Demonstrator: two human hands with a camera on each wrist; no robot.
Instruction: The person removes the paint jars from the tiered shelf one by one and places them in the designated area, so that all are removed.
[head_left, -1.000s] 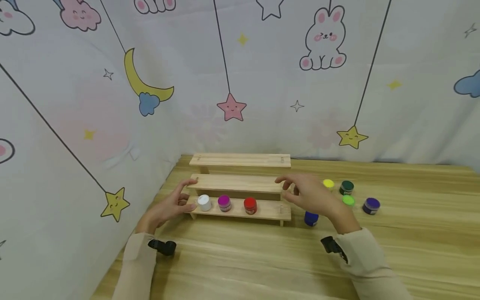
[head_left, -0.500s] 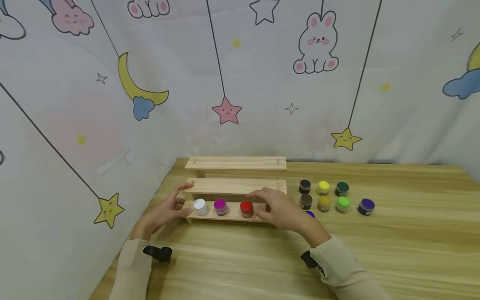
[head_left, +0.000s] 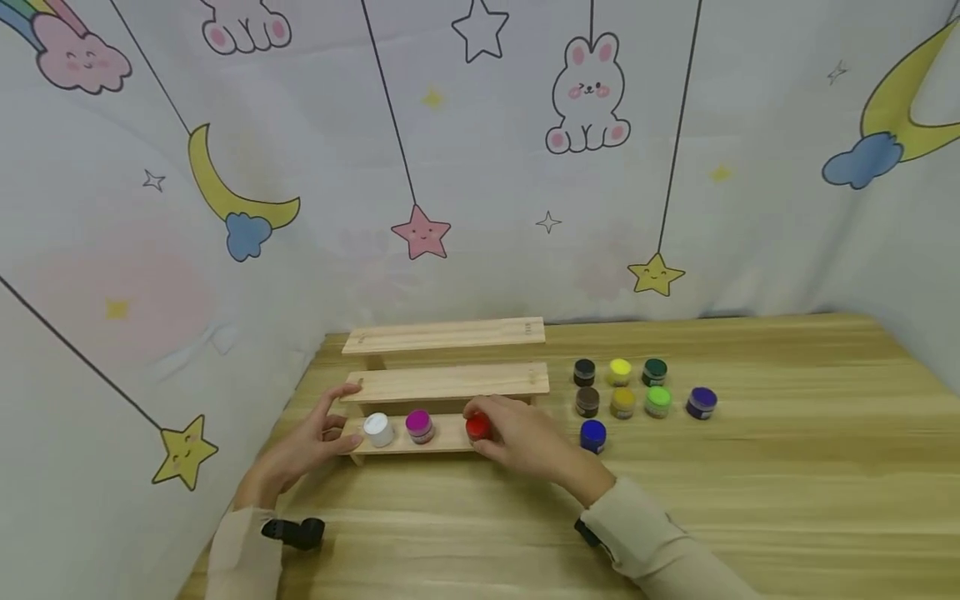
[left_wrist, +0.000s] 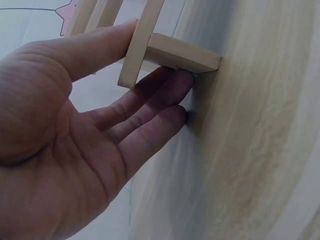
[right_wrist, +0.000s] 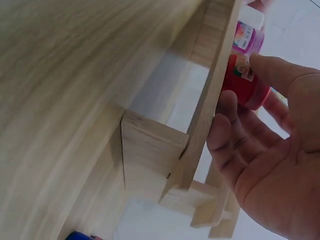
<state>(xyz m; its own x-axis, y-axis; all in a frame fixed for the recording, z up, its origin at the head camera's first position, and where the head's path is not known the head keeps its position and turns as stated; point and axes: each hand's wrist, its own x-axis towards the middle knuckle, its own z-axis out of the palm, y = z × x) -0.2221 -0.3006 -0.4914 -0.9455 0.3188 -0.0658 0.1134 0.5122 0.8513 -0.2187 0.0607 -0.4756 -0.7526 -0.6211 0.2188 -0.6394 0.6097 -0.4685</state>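
A three-step wooden rack (head_left: 446,382) stands on the table. On its lowest step are a white paint jar (head_left: 378,431), a magenta paint jar (head_left: 419,427) and a red paint jar (head_left: 477,429). My left hand (head_left: 303,446) holds the rack's left end; in the left wrist view the thumb lies on the board's edge (left_wrist: 141,45) and the other fingers reach below it. With thumb and fingers, my right hand (head_left: 528,442) grips the red jar, also plain in the right wrist view as a red jar (right_wrist: 245,85) with a label.
Right of the rack, several more paint jars stand on the wooden table (head_left: 750,500): black (head_left: 584,372), yellow (head_left: 620,372), dark green (head_left: 655,372), brown (head_left: 587,402), ochre (head_left: 622,403), light green (head_left: 657,402), purple (head_left: 702,403) and blue (head_left: 592,436). A patterned curtain (head_left: 480,167) hangs behind.
My right hand has moved left from the rack's right end to the red jar and taken hold of it. The left hand stays at the rack's left end. The head view has shifted right.
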